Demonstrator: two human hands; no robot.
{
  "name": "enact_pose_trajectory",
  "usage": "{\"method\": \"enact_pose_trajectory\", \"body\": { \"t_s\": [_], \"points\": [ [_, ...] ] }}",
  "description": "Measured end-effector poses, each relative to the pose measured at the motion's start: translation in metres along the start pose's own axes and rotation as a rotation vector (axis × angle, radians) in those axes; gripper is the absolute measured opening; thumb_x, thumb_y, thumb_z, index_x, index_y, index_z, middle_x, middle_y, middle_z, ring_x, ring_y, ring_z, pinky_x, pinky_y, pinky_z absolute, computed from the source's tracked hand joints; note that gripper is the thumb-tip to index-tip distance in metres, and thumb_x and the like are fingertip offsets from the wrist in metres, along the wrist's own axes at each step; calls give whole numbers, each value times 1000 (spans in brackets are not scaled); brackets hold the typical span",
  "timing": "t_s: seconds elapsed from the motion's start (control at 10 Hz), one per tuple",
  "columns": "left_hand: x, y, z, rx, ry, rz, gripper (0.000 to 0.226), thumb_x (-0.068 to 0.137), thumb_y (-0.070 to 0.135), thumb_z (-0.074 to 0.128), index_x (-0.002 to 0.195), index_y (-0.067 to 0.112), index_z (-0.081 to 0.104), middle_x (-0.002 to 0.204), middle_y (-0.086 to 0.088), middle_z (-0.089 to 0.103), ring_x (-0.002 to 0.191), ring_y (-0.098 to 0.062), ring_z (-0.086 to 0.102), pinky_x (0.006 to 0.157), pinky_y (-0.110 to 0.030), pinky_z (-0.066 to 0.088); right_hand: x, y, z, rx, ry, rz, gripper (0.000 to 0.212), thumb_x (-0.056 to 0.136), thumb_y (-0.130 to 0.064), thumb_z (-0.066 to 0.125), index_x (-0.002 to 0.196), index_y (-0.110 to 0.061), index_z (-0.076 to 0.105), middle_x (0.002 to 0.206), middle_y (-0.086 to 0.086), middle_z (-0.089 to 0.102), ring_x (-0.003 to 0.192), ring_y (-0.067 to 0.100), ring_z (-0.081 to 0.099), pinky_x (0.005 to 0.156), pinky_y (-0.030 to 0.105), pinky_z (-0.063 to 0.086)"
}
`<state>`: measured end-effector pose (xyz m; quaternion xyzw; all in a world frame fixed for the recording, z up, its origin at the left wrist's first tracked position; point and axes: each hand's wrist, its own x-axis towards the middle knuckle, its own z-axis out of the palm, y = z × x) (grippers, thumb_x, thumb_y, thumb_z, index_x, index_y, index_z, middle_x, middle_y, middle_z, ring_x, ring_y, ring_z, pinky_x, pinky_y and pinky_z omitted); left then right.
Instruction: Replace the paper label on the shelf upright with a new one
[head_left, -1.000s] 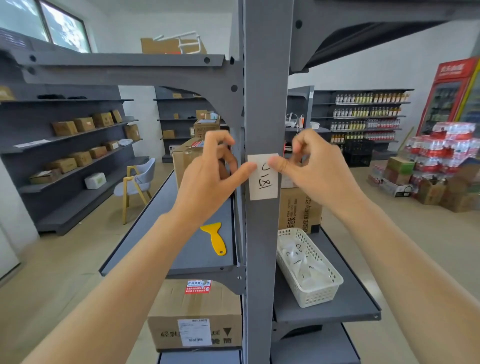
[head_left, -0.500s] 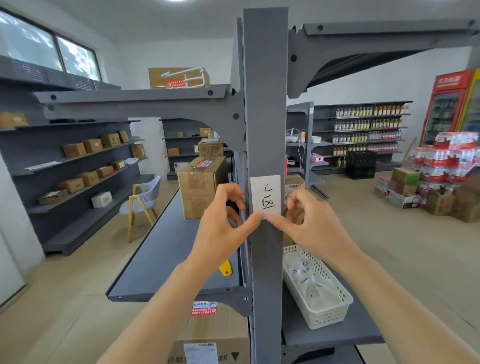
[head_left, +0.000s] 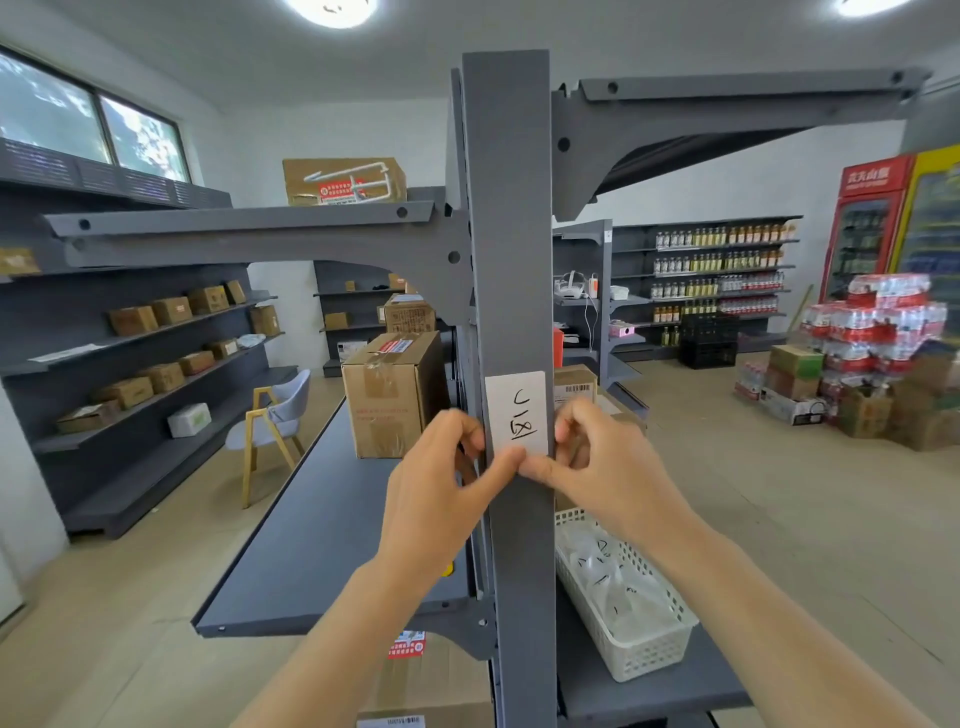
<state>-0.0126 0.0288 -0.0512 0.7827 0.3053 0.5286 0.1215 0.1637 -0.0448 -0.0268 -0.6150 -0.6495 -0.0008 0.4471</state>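
A white paper label (head_left: 516, 413) with black handwriting lies flat on the front face of the grey shelf upright (head_left: 509, 208), at chest height. My left hand (head_left: 441, 493) reaches in from the left; its thumb tip presses on the label's lower edge. From the right comes my right hand (head_left: 602, 467), its thumb tip meeting the left thumb at that same lower edge. The other fingers of both hands curl beside the upright's sides.
A white plastic basket (head_left: 639, 649) with several paper labels stands on the right shelf. A cardboard box (head_left: 389, 395) sits on the left shelf (head_left: 311, 545). A yellow scraper (head_left: 447, 569) peeks out beside my left wrist. Stacked drink packs (head_left: 883, 322) stand far right.
Both thumbs have slid from the label's sides down to its lower edge. The view has tilted upward, so the label and hands sit lower in the picture.
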Motion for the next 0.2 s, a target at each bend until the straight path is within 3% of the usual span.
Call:
{"method": "enact_pose_trajectory", "body": {
  "t_s": [0.1, 0.2],
  "points": [
    [-11, -11, 8, 15, -21, -47, 37, 79, 74, 51, 85, 38, 42, 94, 14, 66, 96, -4, 61, 56, -38, 59, -7, 6, 10, 0, -10, 26, 39, 84, -52, 75, 84, -26, 47, 75, -21, 63, 60, -5, 55, 52, 15, 41],
    [-5, -8, 1, 25, -38, -28, 35, 79, 72, 53, 83, 38, 45, 93, 14, 66, 97, -3, 61, 58, -32, 60, -10, -2, 0, 70, 54, -10, 30, 85, -51, 73, 83, -33, 48, 76, -13, 68, 60, 1, 62, 56, 24, 52]
  ]
}}
